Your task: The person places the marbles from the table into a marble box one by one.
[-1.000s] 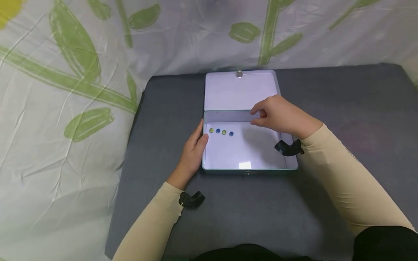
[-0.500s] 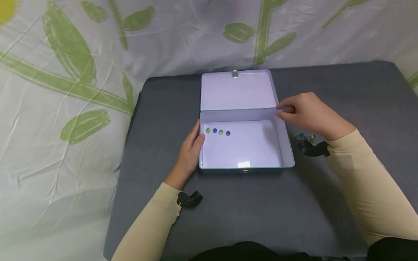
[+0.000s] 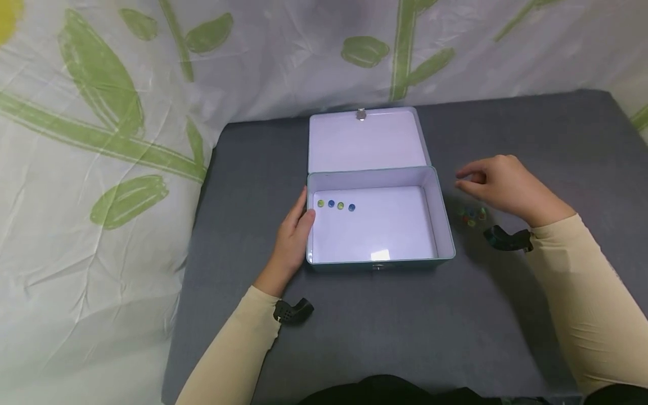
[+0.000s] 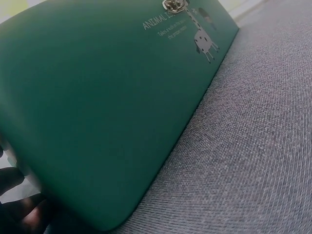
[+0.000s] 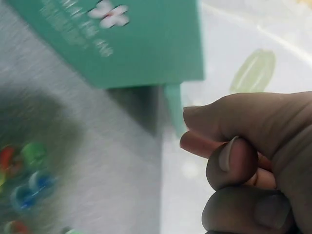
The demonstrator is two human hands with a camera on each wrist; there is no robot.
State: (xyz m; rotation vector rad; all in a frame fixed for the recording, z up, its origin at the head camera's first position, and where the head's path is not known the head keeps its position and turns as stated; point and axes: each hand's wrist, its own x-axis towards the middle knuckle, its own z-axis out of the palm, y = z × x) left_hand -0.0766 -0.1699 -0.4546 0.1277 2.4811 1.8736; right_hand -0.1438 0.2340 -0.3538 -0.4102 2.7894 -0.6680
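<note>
An open hinged box, green outside and white inside [image 3: 372,225], lies on the table with its lid [image 3: 367,140] folded back. My left hand [image 3: 291,239] grips the box's left wall, thumb at the rim and fingers outside. Inside, green and blue marbles stand in a row, from a green marble [image 3: 320,203] at the left to a blue marble [image 3: 351,207]. Right of the box, my right hand [image 3: 511,185] hovers with loosely curled fingers, nothing visible between thumb and forefinger. Below it lies a cluster of coloured marbles [image 3: 471,215], blurred in the right wrist view.
A dark grey cloth [image 3: 385,326] covers the table. Behind and to the left hangs a pale sheet [image 3: 283,62] with green leaf prints. The box's green front wall [image 4: 107,97] bears a giraffe print and a metal clasp [image 4: 174,6].
My right hand has moved right, from above the box to over the loose marbles. The left hand keeps its grip on the box. The row of marbles looks the same.
</note>
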